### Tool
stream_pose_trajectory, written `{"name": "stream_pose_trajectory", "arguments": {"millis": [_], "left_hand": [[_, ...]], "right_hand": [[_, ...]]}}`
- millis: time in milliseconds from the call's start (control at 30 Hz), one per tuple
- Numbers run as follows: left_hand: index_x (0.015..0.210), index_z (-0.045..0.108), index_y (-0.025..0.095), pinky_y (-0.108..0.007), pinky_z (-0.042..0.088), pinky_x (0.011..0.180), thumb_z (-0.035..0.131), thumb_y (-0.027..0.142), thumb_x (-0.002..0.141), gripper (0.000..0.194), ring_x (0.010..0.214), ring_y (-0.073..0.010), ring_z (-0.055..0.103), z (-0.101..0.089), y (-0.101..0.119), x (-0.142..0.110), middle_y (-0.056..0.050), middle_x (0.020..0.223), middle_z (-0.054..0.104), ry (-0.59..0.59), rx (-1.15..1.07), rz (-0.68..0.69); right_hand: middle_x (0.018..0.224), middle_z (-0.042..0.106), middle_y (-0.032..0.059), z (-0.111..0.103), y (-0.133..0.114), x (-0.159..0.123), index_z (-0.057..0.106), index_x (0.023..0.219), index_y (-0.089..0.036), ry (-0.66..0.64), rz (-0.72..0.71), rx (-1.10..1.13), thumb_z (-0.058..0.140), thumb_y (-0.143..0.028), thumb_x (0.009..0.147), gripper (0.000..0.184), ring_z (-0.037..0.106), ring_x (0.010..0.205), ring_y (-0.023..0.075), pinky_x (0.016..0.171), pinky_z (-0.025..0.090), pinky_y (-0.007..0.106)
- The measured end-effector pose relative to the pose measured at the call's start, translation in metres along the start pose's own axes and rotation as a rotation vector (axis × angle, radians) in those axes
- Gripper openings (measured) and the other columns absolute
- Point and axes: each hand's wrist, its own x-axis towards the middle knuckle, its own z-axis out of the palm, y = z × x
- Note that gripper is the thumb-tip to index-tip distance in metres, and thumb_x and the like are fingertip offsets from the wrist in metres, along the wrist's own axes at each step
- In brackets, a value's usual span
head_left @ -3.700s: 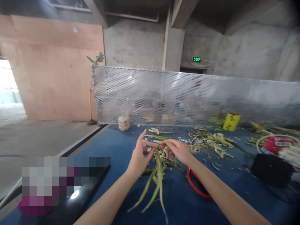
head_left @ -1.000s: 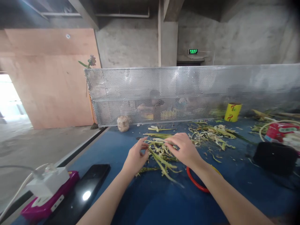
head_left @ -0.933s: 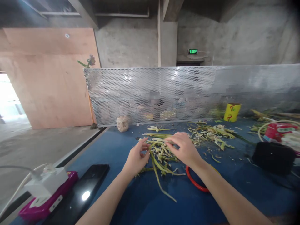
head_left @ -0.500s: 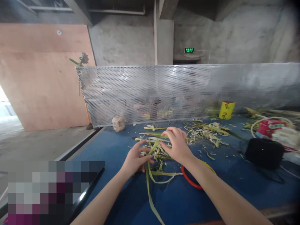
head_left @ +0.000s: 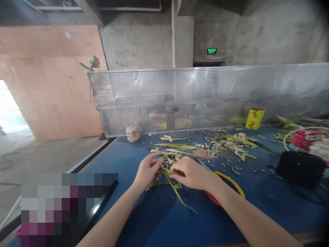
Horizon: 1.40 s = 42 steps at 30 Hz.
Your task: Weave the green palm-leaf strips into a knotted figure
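Note:
Over the blue table, my left hand (head_left: 149, 168) has its thumb and fingers closed around a thin green plant stem (head_left: 168, 171). My right hand (head_left: 189, 172) pinches the same stem just to the right, its fingers curled. A narrow leaf strip (head_left: 180, 199) hangs from between the hands and trails towards me over the tabletop. Behind the hands lie pale flower pieces (head_left: 174, 157) and cut stalks (head_left: 177, 146). Beneath my right forearm sits a pair of scissors (head_left: 231, 180) with a red and a yellow handle, partly covered; its blades point away.
A pile of trimmings (head_left: 235, 142) spreads to the right. Beyond stand a yellow tape roll (head_left: 255, 119) and a whitish roll (head_left: 133, 133), before a perforated metal screen (head_left: 144, 99). At right are a black box (head_left: 300, 169) and a red packet (head_left: 307, 139). People show dimly behind the screen.
My right hand has come down and closed on the stem beside my left hand. The long leaf strips that hung towards the near edge have shifted, and more of the scissors shows.

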Motion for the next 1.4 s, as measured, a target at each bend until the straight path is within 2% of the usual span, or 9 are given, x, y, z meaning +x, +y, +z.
{"name": "stream_pose_trajectory", "arguments": {"millis": [167, 333, 467, 633, 800, 1000, 1100, 1300, 1400], "left_hand": [[0.117, 0.042, 0.011, -0.017, 0.034, 0.036, 0.072, 0.032, 0.06, 0.068, 0.043, -0.0045, 0.046, 0.004, 0.002, -0.001, -0.004, 0.079, 0.064, -0.066, -0.086, 0.003], [0.12, 0.04, 0.014, -0.016, 0.034, 0.04, 0.074, 0.026, 0.058, 0.072, 0.049, -0.0041, 0.048, 0.004, 0.006, -0.003, -0.002, 0.081, 0.062, -0.115, -0.184, 0.011], [0.121, 0.039, 0.014, -0.019, 0.041, 0.043, 0.075, 0.021, 0.058, 0.072, 0.061, -0.0136, 0.06, 0.005, 0.005, -0.004, -0.003, 0.079, 0.062, -0.202, -0.226, -0.008], [0.119, 0.04, 0.016, -0.021, 0.046, 0.046, 0.074, 0.018, 0.058, 0.07, 0.067, -0.0164, 0.063, 0.006, 0.0, -0.003, -0.002, 0.079, 0.062, -0.227, -0.288, -0.009], [0.117, 0.042, 0.015, -0.02, 0.046, 0.048, 0.072, 0.02, 0.061, 0.064, 0.069, -0.0152, 0.063, 0.004, 0.002, -0.004, -0.001, 0.077, 0.061, -0.173, -0.329, -0.019], [0.12, 0.037, 0.013, -0.017, 0.041, 0.042, 0.07, 0.024, 0.065, 0.065, 0.059, -0.0146, 0.063, 0.003, 0.004, -0.004, -0.001, 0.068, 0.063, -0.093, -0.284, -0.03], [0.124, 0.032, 0.016, -0.018, 0.042, 0.04, 0.064, 0.027, 0.071, 0.063, 0.059, -0.0157, 0.065, 0.002, 0.005, -0.004, -0.003, 0.074, 0.065, -0.057, -0.26, -0.04], [0.126, 0.03, 0.018, -0.018, 0.04, 0.038, 0.055, 0.025, 0.079, 0.054, 0.059, -0.0162, 0.065, 0.004, 0.012, -0.009, -0.008, 0.084, 0.067, -0.034, -0.221, -0.056], [0.128, 0.026, 0.019, -0.017, 0.037, 0.035, 0.05, 0.025, 0.081, 0.053, 0.053, -0.013, 0.062, 0.005, 0.016, -0.01, -0.009, 0.09, 0.067, -0.003, -0.205, -0.053]], "right_hand": [[0.087, 0.065, 0.0024, -0.001, 0.004, 0.002, 0.063, 0.088, -0.022, 0.066, 0.055, 0.152, 0.042, -0.024, 0.086, 0.021, 0.057, 0.079, 0.0138, 0.07, 0.041, 0.026], [0.081, 0.065, 0.0015, -0.007, 0.014, 0.003, 0.064, 0.085, -0.022, 0.199, 0.147, 0.036, 0.043, -0.022, 0.085, 0.02, 0.057, 0.076, 0.0143, 0.07, 0.042, 0.028], [0.083, 0.066, 0.0021, -0.006, 0.024, 0.003, 0.064, 0.086, -0.023, 0.219, 0.244, -0.035, 0.043, -0.022, 0.085, 0.021, 0.059, 0.077, 0.0153, 0.07, 0.042, 0.029], [0.1, 0.061, 0.0062, 0.006, 0.029, 0.003, 0.062, 0.098, -0.025, 0.302, 0.312, -0.191, 0.053, -0.02, 0.078, 0.023, 0.052, 0.098, 0.0235, 0.083, 0.034, 0.04], [0.098, 0.054, 0.005, 0.002, 0.02, 0.0, 0.059, 0.103, -0.032, 0.459, 0.196, -0.335, 0.058, -0.023, 0.075, 0.029, 0.047, 0.092, 0.0222, 0.08, 0.028, 0.039], [0.09, 0.052, 0.0032, -0.006, 0.009, -0.003, 0.057, 0.106, -0.031, 0.368, -0.055, -0.31, 0.051, -0.033, 0.083, 0.024, 0.045, 0.084, 0.0174, 0.077, 0.027, 0.034], [0.087, 0.053, 0.0019, -0.006, 0.005, -0.004, 0.056, 0.105, -0.032, 0.314, -0.16, -0.321, 0.044, -0.024, 0.087, 0.023, 0.045, 0.082, 0.0153, 0.075, 0.026, 0.033], [0.085, 0.06, -0.0001, -0.001, 0.01, -0.002, 0.058, 0.096, -0.025, 0.257, -0.141, -0.358, 0.038, -0.014, 0.089, 0.023, 0.048, 0.085, 0.0132, 0.08, 0.022, 0.034], [0.088, 0.06, 0.0004, 0.003, 0.018, 0.0, 0.06, 0.091, -0.024, 0.299, -0.094, -0.446, 0.043, -0.014, 0.087, 0.02, 0.048, 0.09, 0.0154, 0.081, 0.02, 0.036]]}}
